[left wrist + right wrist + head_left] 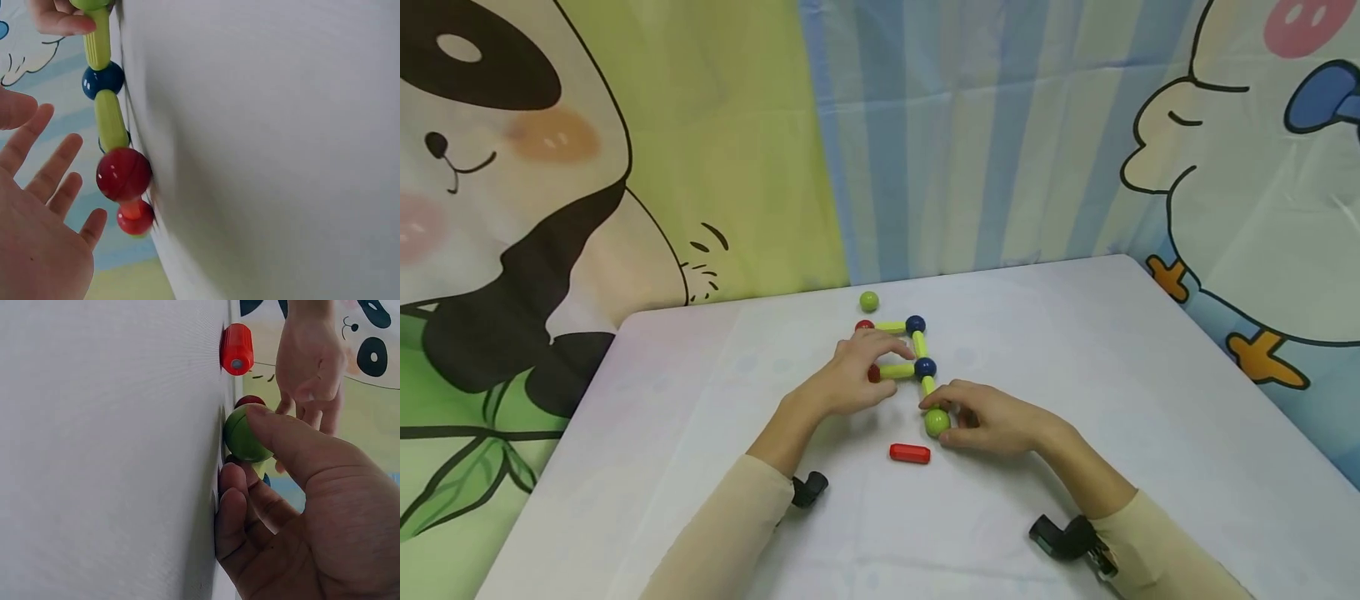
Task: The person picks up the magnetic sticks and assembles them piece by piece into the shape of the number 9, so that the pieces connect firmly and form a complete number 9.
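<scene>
A frame of balls and short sticks lies on the table. Yellow-green sticks [897, 371] link two blue balls [926, 367], two red balls [865, 326] and a green ball [937, 422] at the near end. In the left wrist view an orange stick [130, 209] shows between the red balls. My right hand [992, 417] pinches the green ball between thumb and fingers. Over the frame's left side hovers my left hand [859, 371], fingers spread, beside the nearer red ball [124, 175] and apart from it in the left wrist view.
A loose red stick [910, 453] with a grey round end lies in front of the frame. Another green ball [868, 302] sits near the table's back edge. Printed curtains [970, 167] stand behind the white table [1112, 350].
</scene>
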`<state>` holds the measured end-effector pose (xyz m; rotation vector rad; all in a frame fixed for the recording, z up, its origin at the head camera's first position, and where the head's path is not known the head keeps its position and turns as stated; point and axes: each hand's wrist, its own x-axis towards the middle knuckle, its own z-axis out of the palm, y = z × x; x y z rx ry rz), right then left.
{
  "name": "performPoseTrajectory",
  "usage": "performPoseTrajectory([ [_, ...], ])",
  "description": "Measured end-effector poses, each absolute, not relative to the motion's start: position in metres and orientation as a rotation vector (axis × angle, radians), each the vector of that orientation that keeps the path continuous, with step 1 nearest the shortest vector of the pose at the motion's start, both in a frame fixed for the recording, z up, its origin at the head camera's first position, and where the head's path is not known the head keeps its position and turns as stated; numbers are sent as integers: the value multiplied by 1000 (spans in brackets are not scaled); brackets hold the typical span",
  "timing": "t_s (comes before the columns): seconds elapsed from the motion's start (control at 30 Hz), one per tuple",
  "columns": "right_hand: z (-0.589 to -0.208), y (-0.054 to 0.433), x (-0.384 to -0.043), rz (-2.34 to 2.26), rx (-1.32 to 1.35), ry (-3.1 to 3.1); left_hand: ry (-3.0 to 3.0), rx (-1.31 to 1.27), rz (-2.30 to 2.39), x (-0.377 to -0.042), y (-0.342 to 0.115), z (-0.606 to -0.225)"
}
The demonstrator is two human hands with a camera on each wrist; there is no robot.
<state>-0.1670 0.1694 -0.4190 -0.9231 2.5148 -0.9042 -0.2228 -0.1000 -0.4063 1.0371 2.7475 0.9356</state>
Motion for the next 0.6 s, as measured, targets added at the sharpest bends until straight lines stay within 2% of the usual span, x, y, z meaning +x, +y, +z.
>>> performPoseTrajectory([
  [0.6, -418, 168, -172, -919, -815, 2427, 2844, 765, 1104, -229, -163, -417],
])
